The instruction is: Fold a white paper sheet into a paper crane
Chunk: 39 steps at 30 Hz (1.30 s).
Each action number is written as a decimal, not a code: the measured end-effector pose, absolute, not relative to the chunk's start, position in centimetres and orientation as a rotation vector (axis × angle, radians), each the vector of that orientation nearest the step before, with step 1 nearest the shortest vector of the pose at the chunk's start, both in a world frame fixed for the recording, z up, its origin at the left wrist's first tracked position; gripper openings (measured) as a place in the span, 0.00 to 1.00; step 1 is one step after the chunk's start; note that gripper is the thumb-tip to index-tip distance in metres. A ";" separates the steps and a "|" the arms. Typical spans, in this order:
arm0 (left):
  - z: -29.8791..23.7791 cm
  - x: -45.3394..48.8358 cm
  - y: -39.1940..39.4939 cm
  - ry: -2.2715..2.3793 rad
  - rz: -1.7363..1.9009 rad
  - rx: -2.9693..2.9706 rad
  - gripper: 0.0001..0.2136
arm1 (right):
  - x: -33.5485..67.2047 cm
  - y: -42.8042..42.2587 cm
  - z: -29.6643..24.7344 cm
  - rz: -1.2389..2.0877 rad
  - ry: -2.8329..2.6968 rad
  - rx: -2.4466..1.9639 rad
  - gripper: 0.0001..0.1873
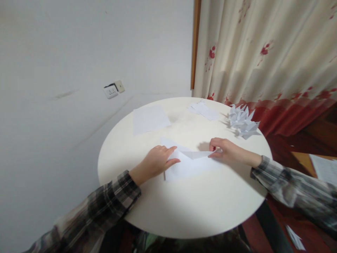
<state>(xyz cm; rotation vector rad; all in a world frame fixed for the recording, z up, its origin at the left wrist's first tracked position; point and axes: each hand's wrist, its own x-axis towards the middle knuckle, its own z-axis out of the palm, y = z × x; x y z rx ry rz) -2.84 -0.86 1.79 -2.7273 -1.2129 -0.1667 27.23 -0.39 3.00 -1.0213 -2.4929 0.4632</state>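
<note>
A sheet of white paper (189, 167) lies on the round table in front of me, with a raised flap along its far side. My left hand (156, 161) is on the sheet's left end, its thumb and forefinger holding the paper. At the right end, my right hand (225, 149) pinches the lifted edge between thumb and fingers. The fold's underside and some fingertips are hidden.
The white round table (200, 211) stands against a wall. On it lie a flat sheet (151, 119) at back left, paper pieces (204, 110) at the back and several folded paper figures (243, 121) at right. A curtain (263, 52) hangs behind.
</note>
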 end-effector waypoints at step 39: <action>1.7 0.9 -1.1 -0.850 -0.121 -2.863 0.10 | 23.3 3.1 -1.1 0.693 -2.031 -1.312 0.16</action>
